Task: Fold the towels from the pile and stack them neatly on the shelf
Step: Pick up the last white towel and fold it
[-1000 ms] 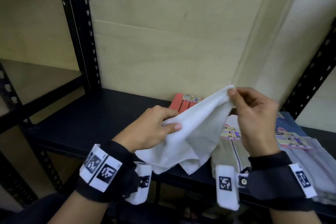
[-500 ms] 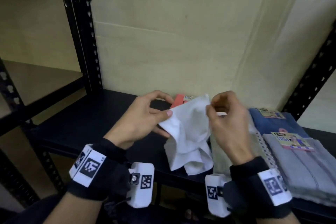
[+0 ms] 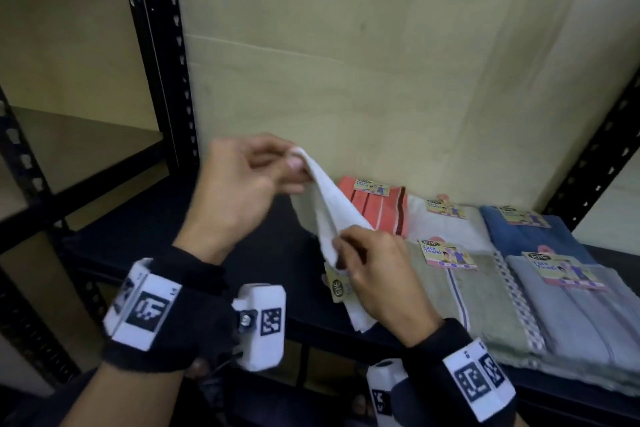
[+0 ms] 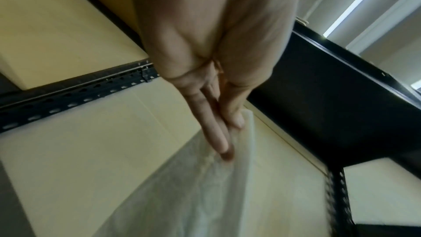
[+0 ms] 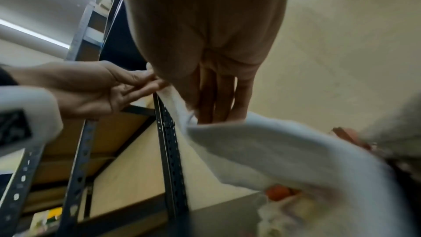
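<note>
1. Since half a second ago, both hands have shifted: the left hand point(image 3: 239, 191) has risen and the right hand point(image 3: 377, 274) has dropped, pulling the small white cotton towel point(image 3: 329, 215) into a slanted band.
2. Left fingers point(image 4: 218, 138) pinch its upper corner; right fingers point(image 5: 225, 100) pinch its lower edge.
3. It hangs just above the black metal shelf point(image 3: 145, 236), its lower end over the shelf's front edge.
4. Behind and to the right lie folded towels: orange striped point(image 3: 377, 208), beige point(image 3: 485, 302), grey point(image 3: 571, 319), blue point(image 3: 533, 236).

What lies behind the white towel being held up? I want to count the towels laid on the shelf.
Behind the white towel an orange striped towel shows; whatever else it covers is hidden.
</note>
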